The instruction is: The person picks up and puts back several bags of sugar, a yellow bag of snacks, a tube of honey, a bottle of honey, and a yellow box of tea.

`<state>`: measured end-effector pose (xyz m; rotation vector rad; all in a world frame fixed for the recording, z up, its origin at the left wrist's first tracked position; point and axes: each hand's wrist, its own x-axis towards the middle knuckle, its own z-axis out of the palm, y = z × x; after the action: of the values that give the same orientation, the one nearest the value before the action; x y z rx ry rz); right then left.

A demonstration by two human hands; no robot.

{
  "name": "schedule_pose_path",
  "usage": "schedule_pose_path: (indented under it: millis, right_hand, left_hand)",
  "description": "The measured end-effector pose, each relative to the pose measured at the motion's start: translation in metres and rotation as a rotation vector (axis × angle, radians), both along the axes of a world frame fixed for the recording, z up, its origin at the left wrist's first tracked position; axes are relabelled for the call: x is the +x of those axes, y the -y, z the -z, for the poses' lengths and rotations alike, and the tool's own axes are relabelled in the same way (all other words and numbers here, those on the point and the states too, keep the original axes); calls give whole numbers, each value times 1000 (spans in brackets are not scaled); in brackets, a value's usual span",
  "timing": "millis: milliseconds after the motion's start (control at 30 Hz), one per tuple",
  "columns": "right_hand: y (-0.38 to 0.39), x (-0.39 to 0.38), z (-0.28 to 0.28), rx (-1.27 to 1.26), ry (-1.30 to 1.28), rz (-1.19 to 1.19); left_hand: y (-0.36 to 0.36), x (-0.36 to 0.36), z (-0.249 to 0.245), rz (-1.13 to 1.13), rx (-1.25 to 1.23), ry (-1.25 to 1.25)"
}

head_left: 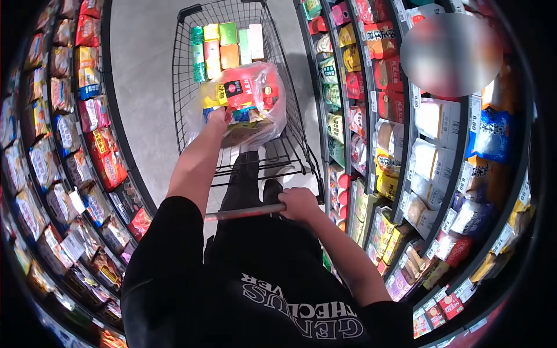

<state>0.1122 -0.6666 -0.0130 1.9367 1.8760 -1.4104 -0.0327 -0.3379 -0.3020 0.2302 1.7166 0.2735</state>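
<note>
The left hand (218, 118) reaches into the wire shopping cart (292, 95) with its fingers drawn in at the lower-left edge of a red packet (250, 84); we cannot tell whether they pinch the packet or only press against it. The packet lies on top of a clear plastic bag's (276, 123) load, near the cart's middle, and we see white Chinese characters on its red ground, a black panel with a round red emblem, and black characters on the yellow part at its left. Beyond the bag stand coloured boxes (230, 56), green, yellow, red, orange and white, whose print is too small for us to read. The right hand (299, 203) curls around the right end of the cart's handle (246, 213). On the black shirt (232, 261) we make out large white letters, among them "GEN". Along the right-hand shelves, price labels (416, 97) show figures such as 8.80 and 12.80, and small red boxes (449, 306) at lower right appear to read "NESCAFÉ".
</note>
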Motion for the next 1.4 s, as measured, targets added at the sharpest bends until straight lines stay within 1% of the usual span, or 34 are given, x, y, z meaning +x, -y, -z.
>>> schedule_pose_path:
  millis: [67, 100, 167, 200, 267, 400, 467, 567, 600, 667, 700, 733, 800, 833, 867, 933, 1000, 1067, 1100, 1133, 1167, 1200, 1233, 1267, 1333, 1367, 1400]
  right_hand:
    - [-1, 0, 2, 28, -37, 8]
    - [0, -2, 3, 15, -44, 24]
    - [-1, -3, 5, 47, -50, 41]
    - [-1, -4, 4, 37, -55, 56]
    - [-4, -1, 2, 63, -59, 38]
    - [-8, -1, 0, 60, -50, 35]
    - [-8, -2, -2, 68, -39, 26]
    - [-8, -3, -1, 52, -40, 26]
    - [-8, -5, -2, 57, -37, 29]
    - [-10, -6, -4, 66, -30, 24]
    - [-10, -7, -5, 79, -23, 23]
    - [-10, -7, -5, 83, -18, 24]
    - [-10, -7, -6, 106, -4, 17]
    - [-11, -7, -6, 101, -3, 15]
    - [-10, -7, -7, 97, -2, 13]
    - [-12, -7, -11, 123, 2, 5]
    - [-11, -7, -13, 152, 3, -1]
    - [-11, -9, -14, 185, 8, 19]
    - [-13, -8, -18, 210, 14, 19]
    - [-16, -6, -23, 201, -57, 41]
    - [-15, -4, -30, 192, -128, 68]
    - [-1, -5, -11, 438, -192, 127]
    - [-1, -4, -17, 424, -327, 279]
    - [-4, -3, -23, 411, -463, 429]
    - [-3, -5, -22, 639, -785, 812]
    - [0, 5, -30, 708, -712, 882]
    - [4, 14, -44, 733, -815, 1050]
  left_hand:
    - [-5, -2, 15, -54, -86, 91]
    - [-6, -1, 20, -39, -99, 82]
    - [-12, 3, 28, -228, -130, 153]
    - [-11, 1, 33, -215, -140, 145]
    - [-17, 0, 42, -226, -189, 228]
    - [-19, -5, 53, -199, -228, 233]
    - [-17, -14, 66, -183, -157, 326]
    - [-17, -15, 49, -188, -84, 280]
    - [-17, -14, 37, -184, -80, 282]
    - [-15, -8, 10, -174, 35, 221]
    - [-13, -3, -5, -245, 117, 205]
    - [-10, 1, -15, -247, 131, 215]
    - [-9, 6, -38, -355, 223, 247]
    - [-9, 6, -51, -346, 211, 254]
    - [-5, 9, -63, -366, 216, 162]
    - [-1, 7, -91, -402, 161, 156]
    - [13, 6, -118, -414, 204, 177]
    - [28, 2, -144, -455, 189, 428]
    - [36, 5, -165, -369, 168, 458]
    - [43, 6, -184, -405, 168, 564]
    - [52, 6, -202, -410, 171, 614]
    - [66, 11, -241, -411, 170, 664]
    - [81, 15, -270, -441, 168, 688]
    - [95, 17, -295, -424, 119, 783]
    - [124, 18, -346, -334, 85, 867]
    - [138, 18, -372, -273, 68, 898]
    - [152, 16, -396, -210, 48, 928]
